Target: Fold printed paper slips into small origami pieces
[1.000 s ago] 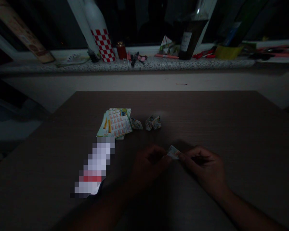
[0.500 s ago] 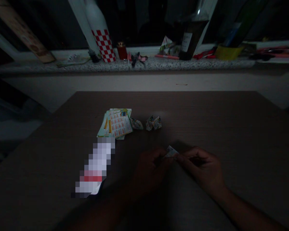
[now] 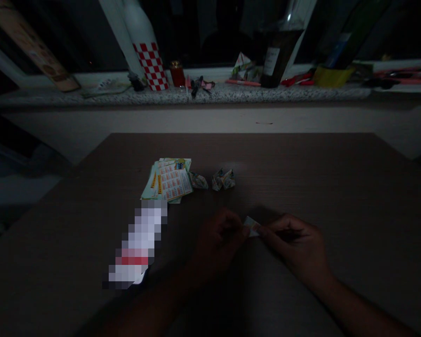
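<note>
A small folded piece of paper [image 3: 252, 226] is pinched between my two hands over the table. My left hand [image 3: 222, 238] grips its left side with thumb and fingers. From the other side, my right hand [image 3: 296, 241] holds the paper's right edge between thumb and forefinger. Farther back lie folded paper shapes [image 3: 224, 179], standing close together. Another folded paper piece [image 3: 198, 180] rests against a stack of printed paper slips [image 3: 175, 182], which show number grids. Dim light hides the finer creases.
A phone-like object with a blurred-out bright screen [image 3: 138, 245] lies left of my hands on the wooden table [image 3: 301, 173]. Behind, the stone windowsill [image 3: 126, 97] carries a red-checkered bottle [image 3: 150, 61], a dark bottle [image 3: 272, 61], a small red jar [image 3: 177, 75] and a yellow container [image 3: 331, 77].
My left hand has shifted slightly, with its fingers raised a little. The paper has turned and sits a bit lower; my right hand stays nearly in place.
</note>
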`<move>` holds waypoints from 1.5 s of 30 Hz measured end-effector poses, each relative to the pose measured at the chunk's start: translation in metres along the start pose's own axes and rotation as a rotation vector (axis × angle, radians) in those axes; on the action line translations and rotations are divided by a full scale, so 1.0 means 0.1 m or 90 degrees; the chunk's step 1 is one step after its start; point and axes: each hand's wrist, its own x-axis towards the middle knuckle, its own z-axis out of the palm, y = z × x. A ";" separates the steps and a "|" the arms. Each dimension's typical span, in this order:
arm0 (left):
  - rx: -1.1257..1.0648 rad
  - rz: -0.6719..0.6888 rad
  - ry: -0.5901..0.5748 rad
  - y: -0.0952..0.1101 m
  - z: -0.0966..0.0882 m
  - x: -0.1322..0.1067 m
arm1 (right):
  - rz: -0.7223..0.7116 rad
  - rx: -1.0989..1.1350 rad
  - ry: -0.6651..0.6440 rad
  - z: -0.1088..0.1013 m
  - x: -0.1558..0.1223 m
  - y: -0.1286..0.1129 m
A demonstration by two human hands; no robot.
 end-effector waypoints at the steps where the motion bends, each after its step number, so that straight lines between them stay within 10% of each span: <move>1: -0.006 -0.003 -0.007 -0.01 0.00 0.00 | 0.003 0.004 -0.005 0.00 0.00 0.00; 13: -0.103 -0.138 -0.063 0.08 -0.03 0.09 | 0.048 0.082 -0.101 -0.01 0.02 0.07; 20: -0.257 -0.194 -0.001 0.01 0.00 0.10 | 0.045 0.041 -0.300 0.04 -0.05 0.18; 45: -0.269 -0.303 -0.103 -0.01 -0.02 0.10 | 0.097 0.194 -0.265 -0.03 -0.08 0.24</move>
